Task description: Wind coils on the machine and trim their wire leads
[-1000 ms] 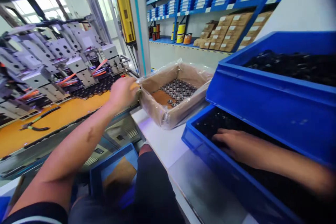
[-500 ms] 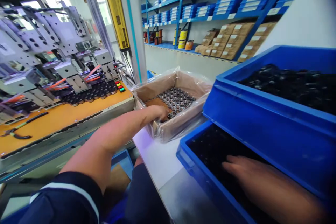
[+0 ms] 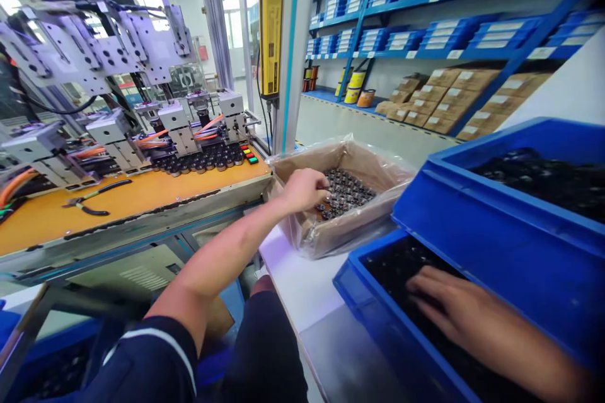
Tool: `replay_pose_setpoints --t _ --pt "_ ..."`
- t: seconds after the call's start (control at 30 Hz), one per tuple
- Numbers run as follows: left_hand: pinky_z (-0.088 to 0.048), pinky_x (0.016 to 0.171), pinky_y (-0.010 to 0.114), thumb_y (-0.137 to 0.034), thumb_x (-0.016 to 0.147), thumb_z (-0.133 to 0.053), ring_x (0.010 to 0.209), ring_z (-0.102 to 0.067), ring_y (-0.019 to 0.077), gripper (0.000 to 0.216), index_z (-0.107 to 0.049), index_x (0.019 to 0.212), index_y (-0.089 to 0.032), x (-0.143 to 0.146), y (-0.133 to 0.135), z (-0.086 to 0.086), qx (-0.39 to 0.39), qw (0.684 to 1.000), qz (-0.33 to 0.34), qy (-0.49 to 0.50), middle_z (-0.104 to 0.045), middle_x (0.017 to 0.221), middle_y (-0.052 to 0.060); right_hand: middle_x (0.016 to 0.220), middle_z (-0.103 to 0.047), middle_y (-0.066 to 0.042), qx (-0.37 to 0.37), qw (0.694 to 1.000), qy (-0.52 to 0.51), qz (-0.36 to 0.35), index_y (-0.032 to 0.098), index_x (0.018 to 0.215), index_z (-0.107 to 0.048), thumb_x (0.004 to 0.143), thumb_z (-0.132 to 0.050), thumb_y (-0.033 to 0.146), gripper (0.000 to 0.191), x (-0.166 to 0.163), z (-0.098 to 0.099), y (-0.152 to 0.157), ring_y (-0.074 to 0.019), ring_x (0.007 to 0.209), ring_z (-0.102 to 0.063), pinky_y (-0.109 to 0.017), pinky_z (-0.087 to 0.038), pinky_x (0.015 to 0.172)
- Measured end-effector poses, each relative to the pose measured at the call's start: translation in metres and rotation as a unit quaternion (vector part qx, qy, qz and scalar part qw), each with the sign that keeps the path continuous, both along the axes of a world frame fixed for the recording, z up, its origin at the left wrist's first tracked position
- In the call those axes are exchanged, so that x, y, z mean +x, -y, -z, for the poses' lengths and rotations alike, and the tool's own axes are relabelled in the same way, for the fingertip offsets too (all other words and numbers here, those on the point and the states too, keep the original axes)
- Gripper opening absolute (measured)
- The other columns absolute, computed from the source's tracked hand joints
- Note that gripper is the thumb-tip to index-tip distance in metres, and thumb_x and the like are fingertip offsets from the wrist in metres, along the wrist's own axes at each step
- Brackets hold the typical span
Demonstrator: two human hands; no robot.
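Note:
My left hand (image 3: 306, 190) is over the near left side of a plastic-lined cardboard box (image 3: 326, 240). Its fingers are curled together near the thumb, and anything between them is too small to make out. Rows of small dark metallic parts (image 3: 352, 194) lie in the box. My right hand (image 3: 447, 299) reaches into the lower blue bin (image 3: 373, 321), just over small black pieces (image 3: 394, 261). Its fingers are stretched forward, with the thumb apart from them, and I see nothing held in it.
An upper blue bin (image 3: 496, 245) with black parts overhangs the lower one. At left stands a machine (image 3: 174, 126) with a row of round parts (image 3: 203, 160) before it. Pliers (image 3: 97, 196) lie on the orange bench top (image 3: 155, 192). Blue shelving (image 3: 406, 56) is behind.
My left hand has lifted from low among the parts in the box, its fingers now curled above them. My right hand stays in the lower bin. The view has swung left.

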State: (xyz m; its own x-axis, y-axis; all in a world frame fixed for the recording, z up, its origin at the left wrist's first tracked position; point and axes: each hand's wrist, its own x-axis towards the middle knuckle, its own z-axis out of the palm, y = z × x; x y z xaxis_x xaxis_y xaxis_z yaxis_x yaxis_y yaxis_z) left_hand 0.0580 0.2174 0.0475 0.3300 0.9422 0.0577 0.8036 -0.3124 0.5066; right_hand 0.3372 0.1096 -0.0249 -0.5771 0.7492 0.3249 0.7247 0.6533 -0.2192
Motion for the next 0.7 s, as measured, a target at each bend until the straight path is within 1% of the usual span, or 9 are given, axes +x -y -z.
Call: replay_pose_setpoints --t 0.13,0.2,0.27,0.33,0.4,0.5,0.57,0.63,0.7 --pt "-0.057 0.088 0.029 -0.018 0.097 -0.051 0.108 -0.070 0.0171 0.016 -0.056 0.111 -0.011 -0.040 0.091 0.007 0.049 0.978 -0.011 0.202 -0.066 0.130 0.018 0.071 -0.070 -0.005 -0.034 0.996 -0.076 -0.023 0.019 0.080 -0.069 0.087 -0.051 0.026 0.021 -0.012 -0.004 -0.007 -0.0172 0.060 -0.067 -0.027 -0.053 0.055" --pt "-0.059 0.083 0.030 -0.018 0.088 -0.066 0.101 -0.073 0.0191 0.012 -0.058 0.095 -0.014 -0.056 0.136 0.017 0.045 0.897 0.011 0.439 -0.074 0.117 0.016 0.066 -0.068 -0.004 -0.026 0.994 -0.109 0.002 0.018 0.076 -0.068 0.086 -0.053 0.030 0.022 -0.019 -0.005 -0.009 -0.0162 0.055 -0.063 -0.027 -0.049 0.052" --pt "-0.058 0.081 0.028 -0.015 0.075 -0.081 0.094 -0.074 0.0183 0.025 -0.060 0.088 -0.015 -0.067 0.172 0.024 0.036 0.824 0.029 0.565 -0.078 0.102 0.010 0.066 -0.068 -0.005 -0.009 0.991 -0.127 0.037 0.018 0.075 -0.067 0.086 -0.054 0.032 0.023 -0.027 -0.010 -0.007 -0.0160 0.054 -0.061 -0.027 -0.047 0.052" --pt "-0.058 0.078 0.026 -0.011 0.063 -0.088 0.087 -0.073 0.0164 0.040 -0.066 0.096 -0.016 -0.073 0.196 0.027 0.031 0.805 0.037 0.591 -0.078 0.094 0.007 0.072 -0.069 -0.006 0.008 0.987 -0.144 0.065 0.017 0.082 -0.068 0.088 -0.054 0.033 0.021 -0.042 -0.020 0.004 -0.0154 0.058 -0.061 -0.027 -0.049 0.055" --pt "-0.059 0.074 0.026 -0.009 0.057 -0.091 0.080 -0.071 0.0157 0.054 -0.071 0.107 -0.016 -0.076 0.210 0.026 0.029 0.809 0.036 0.585 -0.076 0.089 0.006 0.075 -0.068 -0.004 0.025 0.982 -0.179 0.050 0.018 0.089 -0.067 0.089 -0.058 0.030 0.015 -0.066 -0.037 0.022 -0.0138 0.060 -0.061 -0.025 -0.050 0.057" --pt "-0.060 0.068 0.026 -0.010 0.054 -0.091 0.073 -0.069 0.0143 0.045 -0.077 0.096 -0.016 -0.077 0.221 0.021 0.017 0.820 0.023 0.571 -0.074 0.093 0.007 0.075 -0.066 -0.001 0.046 0.964 -0.254 -0.070 0.018 0.090 -0.064 0.088 -0.064 0.018 0.002 -0.111 -0.062 0.057 -0.0108 0.061 -0.061 -0.022 -0.051 0.058" --pt "-0.061 0.065 0.024 -0.010 0.053 -0.091 0.069 -0.070 0.0131 0.038 -0.078 0.088 -0.016 -0.076 0.227 0.020 -0.026 0.817 0.007 0.576 -0.075 0.097 0.008 0.080 -0.067 -0.002 0.041 0.946 -0.281 -0.155 0.018 0.092 -0.063 0.089 -0.064 0.013 0.007 -0.135 -0.073 0.077 -0.0107 0.067 -0.063 -0.022 -0.053 0.062" --pt "-0.061 0.064 0.024 -0.010 0.053 -0.091 0.065 -0.071 0.0133 0.038 -0.078 0.088 -0.016 -0.074 0.233 0.020 -0.090 0.803 -0.005 0.590 -0.077 0.091 0.007 0.085 -0.067 -0.004 0.031 0.933 -0.295 -0.202 0.017 0.096 -0.063 0.089 -0.063 0.010 0.010 -0.150 -0.077 0.092 -0.0118 0.075 -0.064 -0.023 -0.054 0.066" --pt "-0.061 0.062 0.023 -0.011 0.052 -0.092 0.060 -0.070 0.0131 0.040 -0.077 0.089 -0.014 -0.071 0.239 0.023 -0.136 0.794 -0.014 0.592 -0.078 0.077 0.005 0.089 -0.065 -0.007 0.028 0.928 -0.298 -0.221 0.015 0.099 -0.064 0.090 -0.063 0.008 0.011 -0.154 -0.074 0.099 -0.0125 0.079 -0.064 -0.024 -0.055 0.068"
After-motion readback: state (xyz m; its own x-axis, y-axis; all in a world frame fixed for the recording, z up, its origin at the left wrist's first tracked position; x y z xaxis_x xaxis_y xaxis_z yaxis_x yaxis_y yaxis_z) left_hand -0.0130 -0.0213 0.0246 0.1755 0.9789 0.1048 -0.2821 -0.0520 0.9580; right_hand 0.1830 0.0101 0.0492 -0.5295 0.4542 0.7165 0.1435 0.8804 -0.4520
